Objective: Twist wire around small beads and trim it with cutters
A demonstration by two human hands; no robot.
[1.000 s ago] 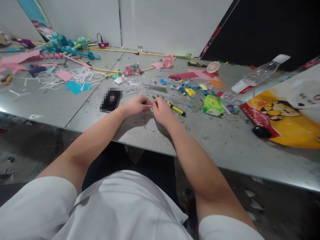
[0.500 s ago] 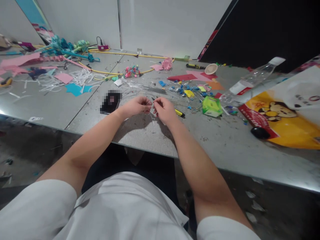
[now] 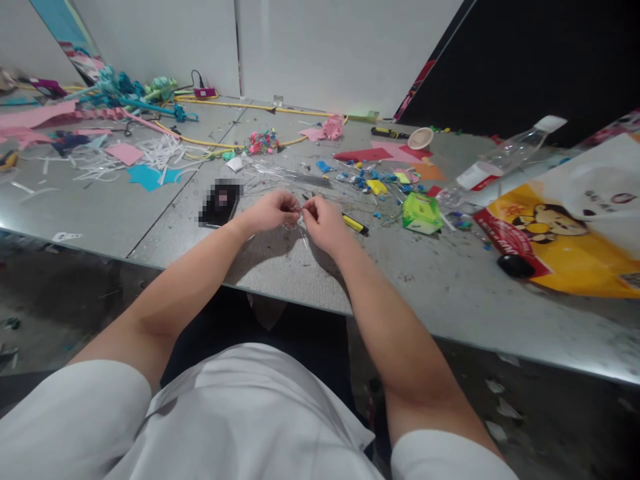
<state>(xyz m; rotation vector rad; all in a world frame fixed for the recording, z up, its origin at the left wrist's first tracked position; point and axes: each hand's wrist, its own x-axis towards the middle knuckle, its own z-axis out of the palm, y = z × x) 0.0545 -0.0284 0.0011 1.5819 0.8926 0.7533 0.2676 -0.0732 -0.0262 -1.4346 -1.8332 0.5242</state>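
My left hand is pinched around thin wires that stick out below its fingertips, over the grey table. Close against it, my right hand has its fingers pressed together at the same small piece, which is mostly hidden between the fingers. A yellow-and-black cutter lies just right of my right hand. To the left of my left hand rests a dark phone-like object, partly blurred out. Behind both hands lies a bundle of thin wires.
Paper scraps and white strips cover the left side. Small blue and yellow pieces, a green packet, a plastic bottle and a yellow bag lie at the right. A pink crepe piece lies behind.
My right hand has shifted slightly left, and the pale piece between the fingertips shows less. The whole view has moved a little.
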